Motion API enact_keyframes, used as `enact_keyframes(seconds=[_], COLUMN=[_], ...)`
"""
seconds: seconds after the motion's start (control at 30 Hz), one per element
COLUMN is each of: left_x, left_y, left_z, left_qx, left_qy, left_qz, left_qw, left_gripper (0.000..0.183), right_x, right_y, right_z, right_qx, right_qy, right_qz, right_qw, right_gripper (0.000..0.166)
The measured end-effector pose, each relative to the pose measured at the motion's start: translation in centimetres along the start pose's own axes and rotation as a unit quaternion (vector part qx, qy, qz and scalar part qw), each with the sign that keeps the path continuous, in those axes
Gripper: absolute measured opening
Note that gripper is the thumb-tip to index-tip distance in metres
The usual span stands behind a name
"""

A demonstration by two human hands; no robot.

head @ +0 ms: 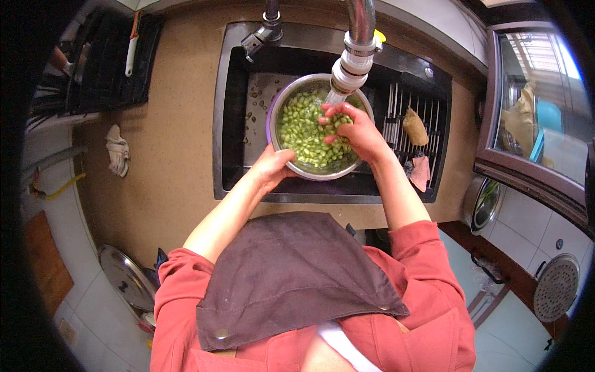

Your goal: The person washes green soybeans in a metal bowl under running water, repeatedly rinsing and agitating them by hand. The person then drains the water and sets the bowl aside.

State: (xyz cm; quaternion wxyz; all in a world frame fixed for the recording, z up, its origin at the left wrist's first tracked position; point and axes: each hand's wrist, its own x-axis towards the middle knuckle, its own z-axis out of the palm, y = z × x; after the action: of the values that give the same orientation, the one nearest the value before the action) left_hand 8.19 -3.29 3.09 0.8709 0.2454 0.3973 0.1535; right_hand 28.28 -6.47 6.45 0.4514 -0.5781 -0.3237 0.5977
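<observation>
A round stainless steel bowl (320,176) with a purple outer side is held in the dark sink (232,116). Green shelled beans (304,128) and water fill much of it. Water runs down into the bowl from the faucet's white nozzle (346,74). My left hand (272,167) grips the bowl's rim at its near left, thumb on top. Inside the bowl, at the right, my right hand (355,130) has its fingers curled around some of the beans, just under the stream.
Loose beans (253,104) lie on the sink floor at left. A rack (393,111) at right bears a tan scrubber (415,128) and a pink cloth (419,173). A second tap (260,39) overhangs the sink. A white rag (117,151) rests on the counter (181,125).
</observation>
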Motion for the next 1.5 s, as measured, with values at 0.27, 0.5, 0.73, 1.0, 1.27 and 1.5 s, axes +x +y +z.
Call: enact_keyframes(seconds=[0.27, 0.5, 0.73, 1.0, 1.27, 1.5], left_x=[2.6, 3.2, 4.6, 4.2, 5.1, 5.7], left_y=[1.1, 2.0, 2.7, 4.4, 4.4, 6.5], left_z=[0.1, 0.3, 0.4, 1.0, 0.3, -0.7], left_qx=[0.01, -0.034, -0.04, -0.036, 0.008, 0.032], left_qy=[0.006, -0.011, -0.016, -0.004, -0.01, -0.011], left_qz=[0.012, 0.049, 0.037, 0.034, 0.014, 0.041], left_qw=[1.0, 0.998, 0.998, 0.999, 1.0, 0.999], left_gripper=[0.037, 0.042, 0.043, 0.045, 0.049, 0.04], right_x=[5.7, 2.7, 6.4, 1.0, 1.9, -0.5], right_y=[3.4, 0.8, 0.5, 0.5, 4.1, 3.4], right_z=[2.3, -0.7, 0.8, -4.1, -4.2, -3.1], right_qx=[-0.499, -0.534, 0.166, -0.471, 0.071, 0.143], right_qy=[0.103, 0.005, 0.085, 0.352, 0.27, 0.196], right_qz=[-0.285, -0.281, -0.049, -0.272, -0.051, 0.094], right_qw=[0.812, 0.798, 0.981, 0.762, 0.959, 0.966], right_gripper=[0.025, 0.016, 0.024, 0.024, 0.057, 0.026])
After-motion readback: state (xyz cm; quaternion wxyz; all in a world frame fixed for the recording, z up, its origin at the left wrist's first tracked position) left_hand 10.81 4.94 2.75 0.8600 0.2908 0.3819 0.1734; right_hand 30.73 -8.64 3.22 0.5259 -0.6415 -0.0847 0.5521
